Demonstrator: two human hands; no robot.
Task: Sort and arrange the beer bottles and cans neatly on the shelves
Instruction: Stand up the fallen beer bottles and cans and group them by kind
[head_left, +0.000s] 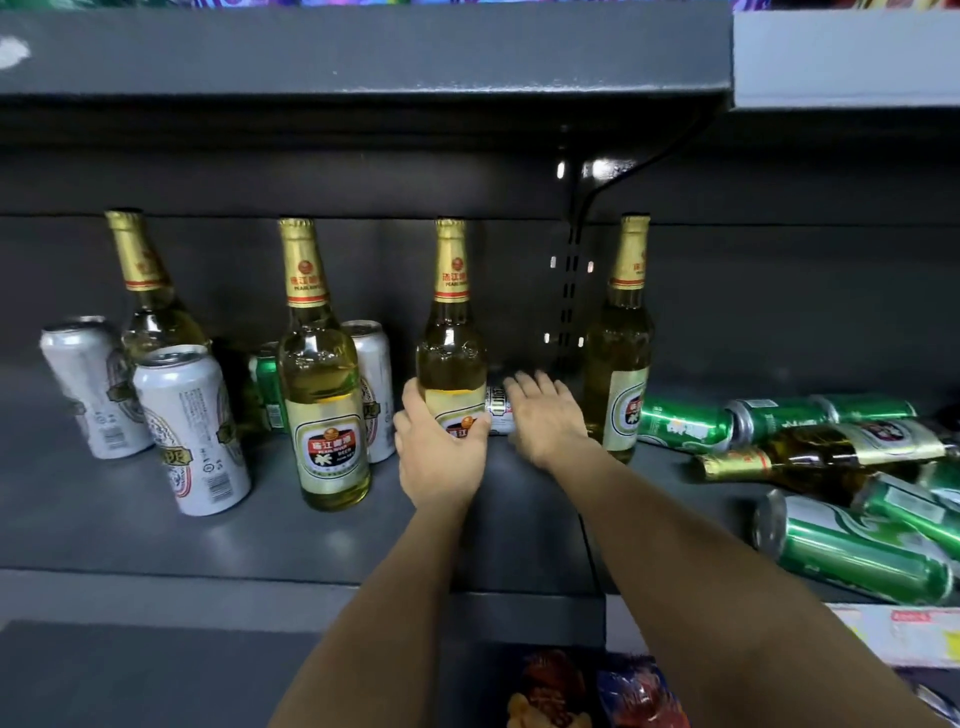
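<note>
White can (500, 410) lies half hidden behind right hand (545, 415) and bottle (451, 358).

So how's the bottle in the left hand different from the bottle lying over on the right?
The held bottle stands upright on the shelf, gripped by the left hand; the lying bottle rests on its side, touched by neither hand. The held bottle stands apart from the green cans; the lying bottle sits among them. The lying bottle looks darker. Both have gold foil necks and similar labels.
</note>
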